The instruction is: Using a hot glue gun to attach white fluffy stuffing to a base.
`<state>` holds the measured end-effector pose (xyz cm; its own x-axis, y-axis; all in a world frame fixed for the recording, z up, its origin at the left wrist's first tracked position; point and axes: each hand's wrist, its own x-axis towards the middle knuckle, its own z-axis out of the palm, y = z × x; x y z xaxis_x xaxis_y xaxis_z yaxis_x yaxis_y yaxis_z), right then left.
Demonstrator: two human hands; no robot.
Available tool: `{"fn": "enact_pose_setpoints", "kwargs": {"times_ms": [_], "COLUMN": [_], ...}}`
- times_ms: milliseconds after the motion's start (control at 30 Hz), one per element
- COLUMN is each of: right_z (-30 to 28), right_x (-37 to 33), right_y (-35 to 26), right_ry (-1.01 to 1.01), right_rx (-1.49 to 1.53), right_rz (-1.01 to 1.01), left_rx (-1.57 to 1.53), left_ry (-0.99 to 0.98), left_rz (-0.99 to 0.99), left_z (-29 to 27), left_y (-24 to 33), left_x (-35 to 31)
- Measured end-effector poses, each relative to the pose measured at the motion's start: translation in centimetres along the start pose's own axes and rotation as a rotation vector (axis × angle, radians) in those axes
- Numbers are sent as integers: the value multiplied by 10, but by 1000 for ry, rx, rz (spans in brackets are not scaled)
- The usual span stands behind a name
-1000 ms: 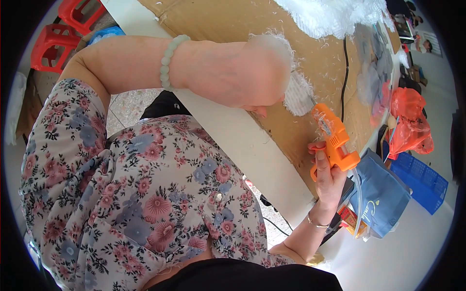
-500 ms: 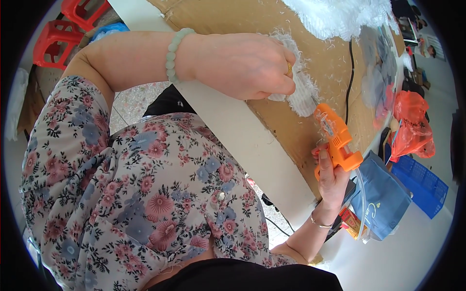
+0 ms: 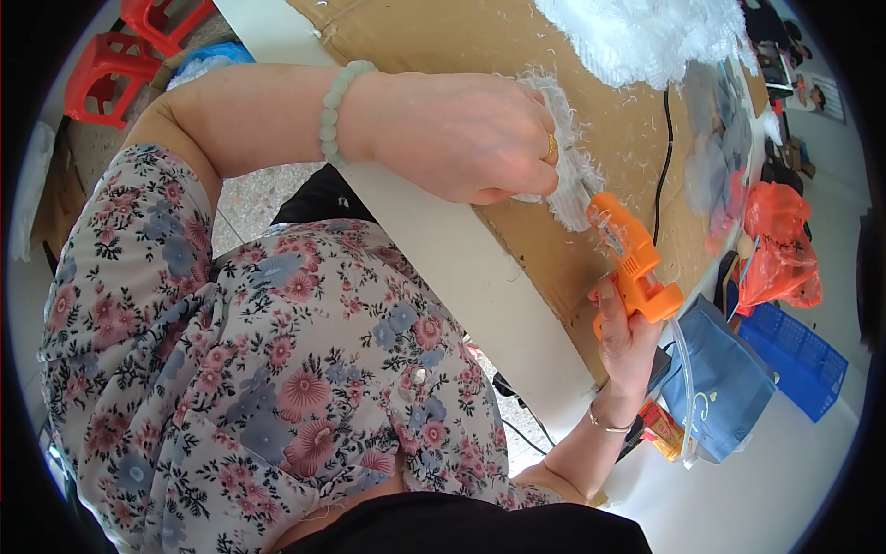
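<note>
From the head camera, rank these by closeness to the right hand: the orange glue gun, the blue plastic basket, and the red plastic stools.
1. Orange glue gun: held in the right hand.
2. Blue plastic basket: at the right edge, past the hand.
3. Red plastic stools: far upper left corner.

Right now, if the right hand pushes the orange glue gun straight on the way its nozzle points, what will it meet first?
Most likely the white fluffy piece held by the left hand. The glue gun in the right hand already has its nozzle at that piece; whether they touch, I cannot tell.
</note>
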<state>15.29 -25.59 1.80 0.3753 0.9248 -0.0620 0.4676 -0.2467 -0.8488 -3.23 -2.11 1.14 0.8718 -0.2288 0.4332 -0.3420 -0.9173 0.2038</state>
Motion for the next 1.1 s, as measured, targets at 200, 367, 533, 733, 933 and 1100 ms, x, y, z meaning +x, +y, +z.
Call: {"fn": "enact_pose_setpoints", "kwargs": {"times_ms": [200,367,533,733,933,1100], "right_z": [-2,0,3,5,8,11], "right_x": [4,7,14,13,12,14], "right_y": [-2,-5,-7,-17,-18,-24], "right_ry": [-28,-31,-47,-70,-42,-29], "right_rx": [-48,-64,-106,-66,-84,-65], "right_rz": [2,21,-13,-18,13,28], "left_rx": [-21,-27,-7,-17,-13,-23], "left_ry": [3,31,-30,16,10,-1], "left_rz": [14,15,-2,20,35,39], "left_z": [-4,-5,-11,-8,-9,-12], "left_y": [-1,-2,0,-1,0,5], "left_x": [0,-1,-3,-8,-8,-10]}}
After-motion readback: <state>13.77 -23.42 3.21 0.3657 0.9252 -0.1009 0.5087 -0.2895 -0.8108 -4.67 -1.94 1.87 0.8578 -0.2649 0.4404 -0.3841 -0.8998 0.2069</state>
